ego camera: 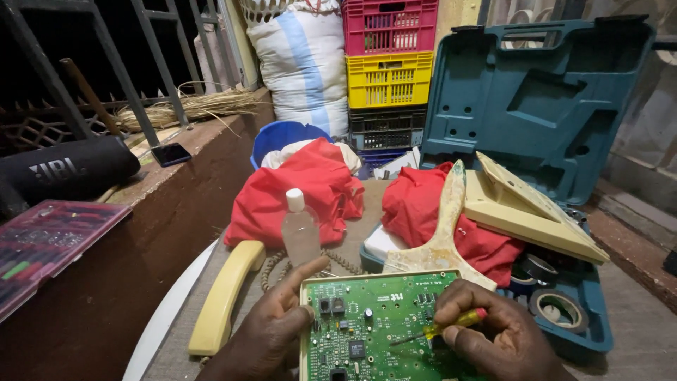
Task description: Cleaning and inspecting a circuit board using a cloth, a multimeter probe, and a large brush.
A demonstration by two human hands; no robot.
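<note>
A large open teal plastic tool case (543, 106) fills the right side, its lid standing upright and its tray holding rolls of dark tape (560, 309). Behind it rise stacked plastic crates in pink, yellow and black (389, 67), with a white sack striped in blue (303, 60) beside them. On the left runs a brown ledge (176, 204) carrying a black cylindrical speaker (67, 171), a clear plastic case of small parts (46, 243), a dark phone (171, 154) and a bundle of straw (190, 107).

Crumpled red cloth (300, 187) lies across the middle of the table, over a blue plastic bowl (282, 134), and more of it spills into the tool case. A cream plastic telephone housing (525, 208) leans on the case's edge, and a paint-stained wooden brush handle (444, 233) lies across the cloth just above the board. A cream telephone handset (226, 296) with a coiled cord lies at the left, and a small clear bottle with a white cap (300, 229) stands just beyond the board.

Nearest of all, the green printed circuit board (367, 328) sits in a cream frame at the bottom centre. The left hand (271, 335) grips its left edge, thumb pressed on the top corner. The right hand (501, 335) pinches a small yellow-handled screwdriver (441, 330), its tip resting on the board's middle.
</note>
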